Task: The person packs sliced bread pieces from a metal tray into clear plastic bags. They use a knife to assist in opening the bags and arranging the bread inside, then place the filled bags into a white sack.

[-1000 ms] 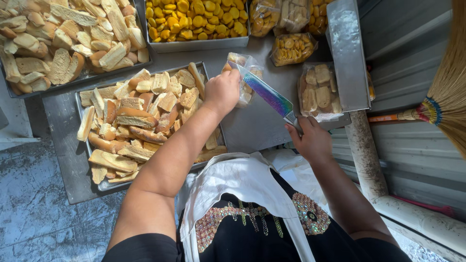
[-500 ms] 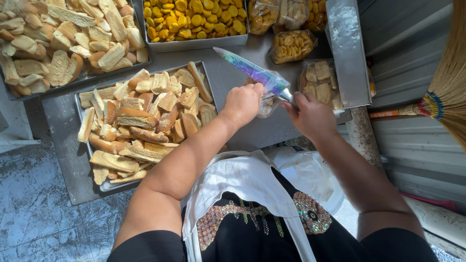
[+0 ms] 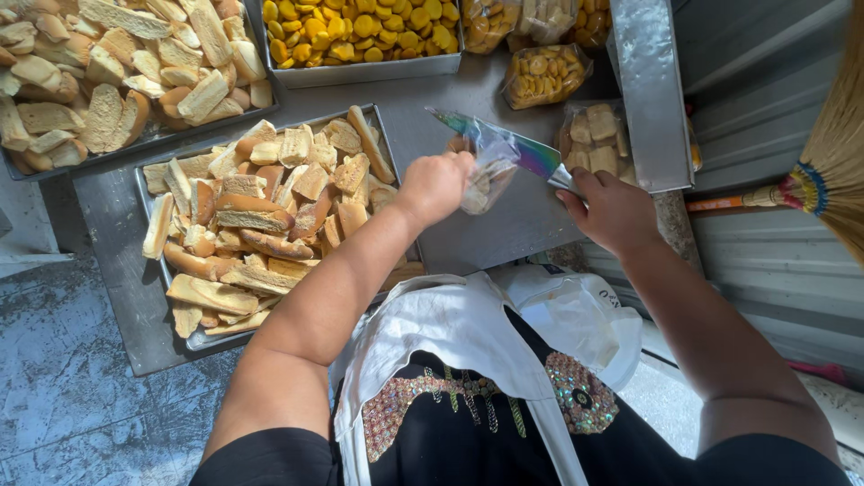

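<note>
In the head view, a clear plastic bag (image 3: 493, 166) of pale biscuit pieces is hanging over the grey metal table (image 3: 468, 112), just past the near tray's 3 o'clock edge. Its long axis is running from about 11 o'clock down to 4 o'clock: the stretched, shimmering upper film is pointing its far tip toward 11 o'clock, while the other end is leading into the right hand. The filled belly of the bag is sagging beneath that film, next to the left hand.

The left hand (image 3: 436, 184) is curling into a closed fist, knuckles up, gripping the bag's side at its 9 o'clock edge. The right hand (image 3: 612, 209) is also closing tight, fingers folded under, pinching the twisted film end at the bag's 4 o'clock end.

At 9 o'clock from the left hand, a metal tray of toasted bread slices (image 3: 261, 211) is sitting on the table, its long side running roughly 12 to 6 o'clock. Beyond it at 10 o'clock, a second tray of rusks (image 3: 117, 72) is lying. At 12 o'clock, a tray of small yellow cookies (image 3: 360, 36) is resting. Filled bags (image 3: 549, 74) are lying at 1 o'clock, one sealed pack (image 3: 594, 139) just beyond the right hand. A broom (image 3: 823, 175) is leaning at 3 o'clock.
</note>
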